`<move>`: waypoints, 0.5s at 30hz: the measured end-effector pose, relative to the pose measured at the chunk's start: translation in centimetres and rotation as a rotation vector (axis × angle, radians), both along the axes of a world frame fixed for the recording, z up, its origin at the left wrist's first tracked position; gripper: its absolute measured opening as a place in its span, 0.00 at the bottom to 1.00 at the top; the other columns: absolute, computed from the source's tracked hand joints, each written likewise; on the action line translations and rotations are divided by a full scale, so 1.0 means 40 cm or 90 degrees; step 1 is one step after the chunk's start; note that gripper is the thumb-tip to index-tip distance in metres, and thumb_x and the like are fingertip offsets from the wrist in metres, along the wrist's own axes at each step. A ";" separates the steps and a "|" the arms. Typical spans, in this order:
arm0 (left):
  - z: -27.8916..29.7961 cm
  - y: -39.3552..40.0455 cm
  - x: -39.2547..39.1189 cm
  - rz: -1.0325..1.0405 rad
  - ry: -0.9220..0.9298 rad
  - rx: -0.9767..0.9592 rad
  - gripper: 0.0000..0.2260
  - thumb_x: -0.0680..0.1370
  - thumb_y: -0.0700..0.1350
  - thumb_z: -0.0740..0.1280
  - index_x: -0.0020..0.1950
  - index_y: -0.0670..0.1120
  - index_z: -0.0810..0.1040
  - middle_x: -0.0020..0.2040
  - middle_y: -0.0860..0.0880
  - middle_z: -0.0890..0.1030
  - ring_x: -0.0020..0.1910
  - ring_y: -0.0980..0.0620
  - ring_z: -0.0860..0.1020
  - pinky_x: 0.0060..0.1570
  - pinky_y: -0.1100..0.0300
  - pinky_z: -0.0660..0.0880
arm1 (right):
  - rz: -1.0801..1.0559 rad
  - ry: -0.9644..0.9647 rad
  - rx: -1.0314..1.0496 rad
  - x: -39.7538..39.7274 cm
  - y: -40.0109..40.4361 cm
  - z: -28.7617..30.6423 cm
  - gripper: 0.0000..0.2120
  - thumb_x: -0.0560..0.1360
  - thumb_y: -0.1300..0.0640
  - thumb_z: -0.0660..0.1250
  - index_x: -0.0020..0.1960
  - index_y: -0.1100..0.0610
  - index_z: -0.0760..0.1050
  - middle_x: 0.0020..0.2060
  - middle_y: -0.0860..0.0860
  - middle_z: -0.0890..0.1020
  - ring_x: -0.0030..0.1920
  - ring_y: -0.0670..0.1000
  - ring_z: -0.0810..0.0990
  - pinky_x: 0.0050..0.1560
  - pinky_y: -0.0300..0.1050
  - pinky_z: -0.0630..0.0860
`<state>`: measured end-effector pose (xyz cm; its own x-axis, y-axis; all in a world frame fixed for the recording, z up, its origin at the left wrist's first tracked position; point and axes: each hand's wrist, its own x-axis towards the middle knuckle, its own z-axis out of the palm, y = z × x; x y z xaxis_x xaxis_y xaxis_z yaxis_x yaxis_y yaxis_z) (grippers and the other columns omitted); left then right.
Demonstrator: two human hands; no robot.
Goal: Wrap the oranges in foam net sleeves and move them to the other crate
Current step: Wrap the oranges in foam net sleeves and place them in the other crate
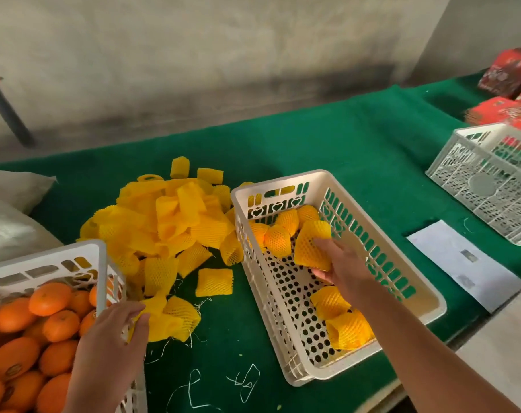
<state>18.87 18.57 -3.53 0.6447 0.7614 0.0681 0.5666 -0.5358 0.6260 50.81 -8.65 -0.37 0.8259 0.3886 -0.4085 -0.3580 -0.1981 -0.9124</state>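
Gripping a wrapped orange in its yellow foam net sleeve (312, 245), the right hand (341, 262) holds it low inside the cream perforated plastic crate (402, 296), fingers curled round the fruit. Five more sleeved oranges lie in that crate, three at the far end, two near the front. Over on the other side, the left hand (116, 338) pinches an empty yellow sleeve (175, 318) at the near edge of the loose sleeve pile (169, 225) on the green cloth table (342, 144). Bare oranges (44, 320) fill the white crate (50, 257) at the left edge.
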 end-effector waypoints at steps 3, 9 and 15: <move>-0.003 0.007 0.000 0.008 -0.031 -0.024 0.10 0.78 0.45 0.72 0.53 0.61 0.79 0.51 0.61 0.80 0.50 0.66 0.77 0.46 0.67 0.74 | -0.037 0.032 -0.074 0.042 -0.025 -0.048 0.13 0.77 0.47 0.74 0.60 0.47 0.80 0.60 0.55 0.81 0.55 0.54 0.83 0.42 0.45 0.85; -0.001 0.013 0.014 -0.004 -0.002 -0.026 0.14 0.75 0.41 0.76 0.48 0.61 0.79 0.47 0.64 0.79 0.50 0.70 0.76 0.43 0.85 0.63 | 0.014 0.020 -0.191 0.103 -0.007 -0.157 0.41 0.74 0.41 0.77 0.81 0.52 0.64 0.75 0.56 0.72 0.65 0.57 0.78 0.49 0.49 0.85; -0.020 0.025 0.012 -0.010 0.021 0.001 0.15 0.73 0.41 0.78 0.48 0.60 0.79 0.47 0.65 0.79 0.52 0.71 0.75 0.44 0.81 0.66 | 0.146 -0.126 -0.405 0.128 0.041 -0.236 0.44 0.73 0.39 0.76 0.81 0.54 0.61 0.70 0.55 0.75 0.62 0.58 0.79 0.55 0.55 0.83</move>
<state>19.36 19.58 -4.35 0.6585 0.7510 0.0480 0.5787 -0.5462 0.6056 55.94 -7.02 -9.79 0.8339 0.2975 -0.4648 -0.0830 -0.7651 -0.6386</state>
